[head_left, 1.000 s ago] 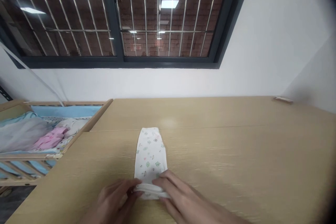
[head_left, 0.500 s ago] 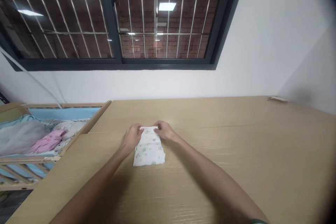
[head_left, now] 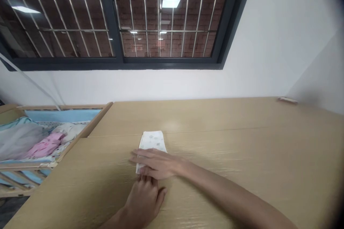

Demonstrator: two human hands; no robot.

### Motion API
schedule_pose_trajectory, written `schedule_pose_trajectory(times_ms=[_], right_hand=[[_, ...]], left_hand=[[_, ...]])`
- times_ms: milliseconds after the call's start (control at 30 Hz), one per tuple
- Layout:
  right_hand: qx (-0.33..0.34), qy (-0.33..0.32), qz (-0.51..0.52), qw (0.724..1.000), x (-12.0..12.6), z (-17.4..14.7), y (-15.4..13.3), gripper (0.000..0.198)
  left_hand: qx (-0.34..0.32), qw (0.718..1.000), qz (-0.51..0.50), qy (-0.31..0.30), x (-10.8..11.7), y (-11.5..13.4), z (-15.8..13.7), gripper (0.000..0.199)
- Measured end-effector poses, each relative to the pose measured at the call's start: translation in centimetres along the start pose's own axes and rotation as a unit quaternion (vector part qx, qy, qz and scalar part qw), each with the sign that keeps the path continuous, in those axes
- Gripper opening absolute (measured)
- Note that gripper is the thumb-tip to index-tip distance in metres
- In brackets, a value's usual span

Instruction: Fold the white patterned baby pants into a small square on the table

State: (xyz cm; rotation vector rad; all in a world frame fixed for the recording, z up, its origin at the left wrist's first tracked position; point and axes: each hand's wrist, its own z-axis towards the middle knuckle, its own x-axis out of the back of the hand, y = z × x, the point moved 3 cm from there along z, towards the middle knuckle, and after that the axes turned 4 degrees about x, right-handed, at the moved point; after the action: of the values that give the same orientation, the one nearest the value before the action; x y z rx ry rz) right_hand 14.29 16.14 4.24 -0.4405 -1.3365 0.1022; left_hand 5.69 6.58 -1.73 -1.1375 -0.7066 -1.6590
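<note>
Right hand (head_left: 157,164) palm-down, crosswise, just beyond the palm-down left hand (head_left: 143,197).

White printed cloth (head_left: 152,141), all folded up, is laid pretty flat on the bench (head_left: 228,154), just below mid-frame.

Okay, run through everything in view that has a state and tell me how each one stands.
White printed cloth: appears folded, flat on the pale wooden tabletop
Bare right hand: open, palm down across that cloth
Bare left hand: back up, fingertips partly hidden
Pink cloth: rumpled, inside the blue-lined wooden crib
Dark-framed glass window: appears shut, reflecting lights
</note>
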Motion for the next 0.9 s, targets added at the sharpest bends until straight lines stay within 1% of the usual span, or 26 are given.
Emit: schedule_pose_trajectory(times_ms=[67,133,167,233,300,367,467,533,567,633,700,767,833,900], right_hand=[[-0.005,-0.046,0.015,0.999,-1.7,0.1,0.8,0.056],[-0.024,-0.065,0.012,0.998,-2.6,0.4,2.5,0.057],[-0.035,-0.065,0.005,0.997,-2.7,0.6,3.6,0.058],[-0.062,-0.054,-0.012,0.997,-2.2,1.1,5.9,0.059],[-0.084,-0.039,-0.033,0.995,-1.3,1.7,8.0,0.06],[-0.093,-0.025,-0.054,0.994,-0.5,2.3,9.9,0.059],[-0.098,-0.013,-0.085,0.991,0.1,2.9,11.9,0.059],[-0.104,-0.006,-0.106,0.989,0.2,3.1,12.5,0.059],[-0.106,0.001,-0.117,0.987,0.3,3.1,12.5,0.059],[-0.11,0.03,-0.138,0.984,0.8,2.7,11.9,0.06],[-0.117,0.076,-0.15,0.979,1.7,1.9,10.2,0.058],[-0.126,0.108,-0.139,0.976,2.6,0.5,7.9,0.051],[-0.131,0.099,-0.105,0.981,3.0,-1.1,5.2,0.046],[-0.131,0.057,-0.069,0.987,2.9,-2.8,2.9,0.052]], left_hand=[[0.005,1.0,-0.004,0.011,-0.8,0.1,-0.9,0.035],[0.007,0.999,-0.004,0.049,-1.3,-0.2,-1.1,0.04],[0.006,0.998,-0.003,0.068,-1.5,-0.4,-1.1,0.043],[0.004,0.996,0.0,0.086,-1.7,-0.7,-1.1,0.05],[0.002,0.997,0.002,0.081,-1.8,-0.8,-1.1,0.052],[-0.004,0.998,0.006,0.07,-1.8,-0.7,-1.1,0.053],[-0.004,0.998,0.016,0.065,-1.7,-0.3,-1.1,0.051],[-0.002,0.997,0.019,0.071,-1.6,-0.4,-1.0,0.05],[-0.007,0.997,0.018,0.076,-1.4,-0.6,-0.8,0.049],[-0.036,0.996,-0.003,0.087,-1.0,-1.7,-0.2,0.039],[-0.08,0.992,-0.047,0.087,-0.3,-3.6,0.5,0.028],[-0.113,0.988,-0.082,0.067,0.3,-6.0,1.2,0.021],[-0.125,0.987,-0.091,0.047,0.5,-8.2,1.6,0.017],[-0.135,0.985,-0.103,0.041,0.4,-9.4,1.8,0.017]])
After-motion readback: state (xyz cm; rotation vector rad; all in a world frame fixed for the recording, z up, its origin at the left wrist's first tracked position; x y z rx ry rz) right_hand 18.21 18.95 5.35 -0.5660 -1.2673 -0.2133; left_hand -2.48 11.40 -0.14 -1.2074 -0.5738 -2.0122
